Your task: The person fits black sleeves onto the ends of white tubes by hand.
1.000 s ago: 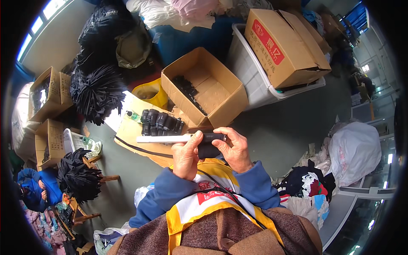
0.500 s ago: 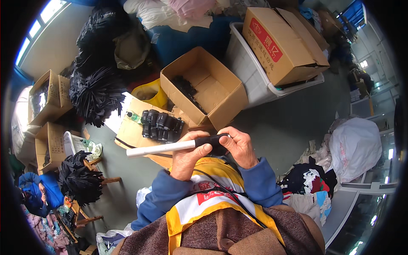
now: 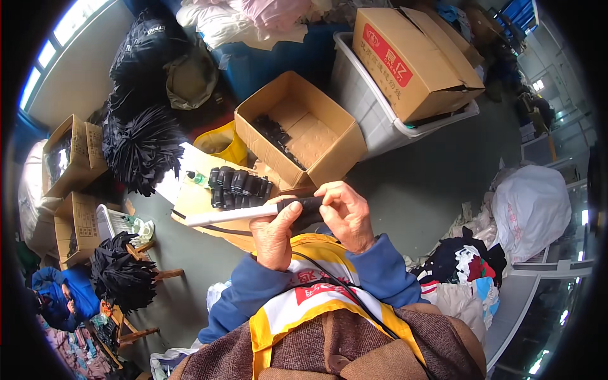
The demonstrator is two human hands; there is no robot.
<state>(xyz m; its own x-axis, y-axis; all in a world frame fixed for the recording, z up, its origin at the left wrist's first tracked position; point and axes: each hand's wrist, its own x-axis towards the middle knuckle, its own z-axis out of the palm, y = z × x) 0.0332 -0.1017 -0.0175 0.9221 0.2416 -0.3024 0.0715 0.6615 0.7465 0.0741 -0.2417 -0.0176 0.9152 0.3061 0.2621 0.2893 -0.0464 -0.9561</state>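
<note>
A white rod [image 3: 223, 216] lies across in front of my body, its bare length pointing left. Black fabric [image 3: 305, 206] covers its right end. My left hand [image 3: 273, 239] is wrapped round the rod where white meets black, the thumb on top. At the rod's right end my right hand [image 3: 350, 218] has its thumb and fingers bent together at the black fabric; the fingertips partly hide what they pinch. Just beyond the rod, several small black rolled bundles [image 3: 237, 188] stand in rows on a flat cardboard sheet [image 3: 190, 208].
An open cardboard box [image 3: 342, 140] with black pieces inside stands beyond my hands. Nearby are a yellow container [image 3: 235, 145], a grey tub [image 3: 373, 95] bearing another carton [image 3: 405, 69], and black cloth bundles [image 3: 142, 149]. Cloth scraps [image 3: 456, 269] lie right; another person [image 3: 60, 294] sits left.
My right hand's fingers have shifted slightly left and up along the black fabric, and the thumb has bent. The rod's left end has risen a little. My left hand keeps its grip.
</note>
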